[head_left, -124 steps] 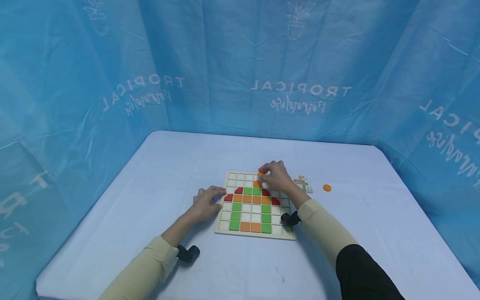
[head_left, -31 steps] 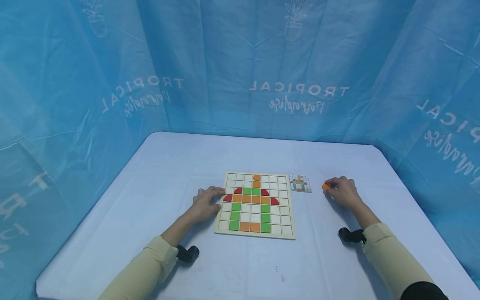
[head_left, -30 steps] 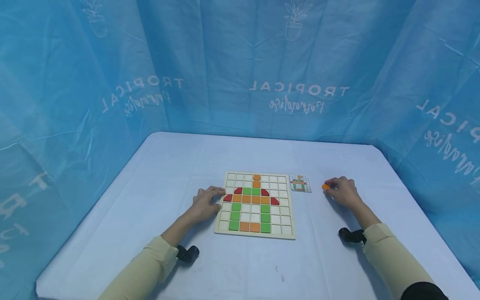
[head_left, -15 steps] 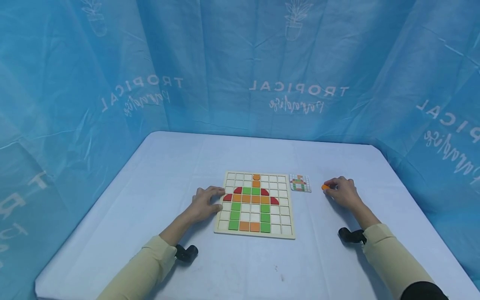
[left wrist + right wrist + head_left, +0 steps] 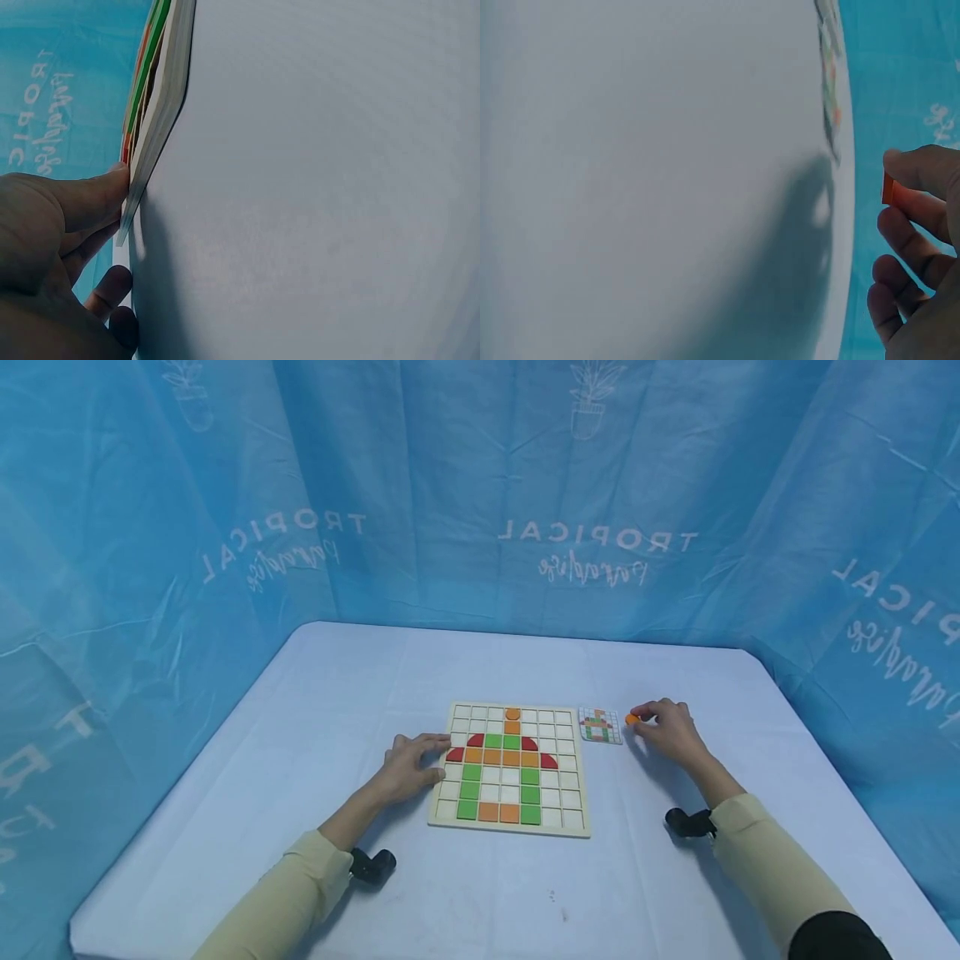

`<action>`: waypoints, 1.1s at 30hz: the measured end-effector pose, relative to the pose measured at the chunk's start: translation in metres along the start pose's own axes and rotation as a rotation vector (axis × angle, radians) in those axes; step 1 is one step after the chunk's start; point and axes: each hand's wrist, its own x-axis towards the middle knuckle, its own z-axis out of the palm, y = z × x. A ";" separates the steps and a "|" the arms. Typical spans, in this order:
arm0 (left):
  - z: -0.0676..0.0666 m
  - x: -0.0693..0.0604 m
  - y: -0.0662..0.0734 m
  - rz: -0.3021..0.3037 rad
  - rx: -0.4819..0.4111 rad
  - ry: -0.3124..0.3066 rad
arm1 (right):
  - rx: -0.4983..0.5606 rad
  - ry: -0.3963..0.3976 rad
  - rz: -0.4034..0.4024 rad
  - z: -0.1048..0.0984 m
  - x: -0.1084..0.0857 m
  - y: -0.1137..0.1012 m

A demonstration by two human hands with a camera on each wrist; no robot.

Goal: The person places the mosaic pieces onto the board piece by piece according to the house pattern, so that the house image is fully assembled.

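A square gridded pattern board (image 5: pixel 567 777) carries green, orange and red flat pieces, with an orange round piece (image 5: pixel 512 714) in its top row. My left hand (image 5: pixel 406 768) rests on the board's left edge, thumb and index finger spread apart. In the left wrist view, the thumb (image 5: pixel 94 196) touches the board's edge (image 5: pixel 154 142). To the right of the small pattern card (image 5: pixel 601 726), my right hand (image 5: pixel 667 728) pinches another orange round piece (image 5: pixel 632 719) above the table. That piece (image 5: pixel 887 188) shows edge-on between thumb and index finger in the right wrist view.
A white cloth covers the table (image 5: pixel 480 893). Blue printed curtains (image 5: pixel 450 468) hang behind it and at both sides. Black wrist cameras (image 5: pixel 373 867) are strapped at both sleeves.
One orange round piece has come to rest in the board's top row. My right hand has lifted the other from the table and moved left toward the card. The left hand stays in place.
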 end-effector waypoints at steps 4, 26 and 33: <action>0.002 0.001 -0.001 -0.017 -0.002 -0.002 | 0.041 0.007 -0.035 0.009 0.009 -0.024; 0.004 0.002 0.000 -0.034 0.006 0.003 | 0.059 -0.099 -0.116 0.074 0.045 -0.107; 0.002 0.002 0.002 -0.039 0.015 0.007 | 0.036 -0.139 -0.156 0.086 0.046 -0.115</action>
